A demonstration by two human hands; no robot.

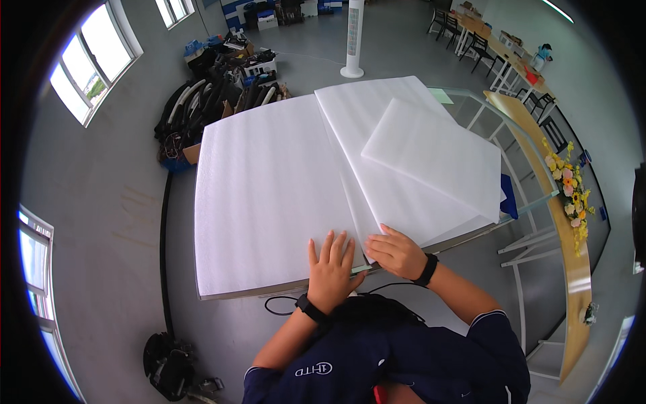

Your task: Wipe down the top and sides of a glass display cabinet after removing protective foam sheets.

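A large white foam sheet point(269, 182) covers the left part of the table. Near its front edge, my left hand point(330, 266) lies flat on it with the fingers spread. A second white foam sheet point(377, 128) covers the right part, and its long edge runs slantwise beside the first. My right hand point(398, 254) rests on the near corner of this second sheet, fingers stretched out and close together; its thumb is hard to make out. On top of the right sheet lies a smaller white foam piece point(437, 155), set at an angle. Each wrist wears a black band.
A glass-topped frame point(531, 202) adjoins the table on the right, with a blue item point(508, 196) at the sheets' corner. Beyond are a wooden counter point(572, 289) and flowers point(570, 188). Piled gear point(208, 101) stands far left, a white tower fan point(354, 40) behind.
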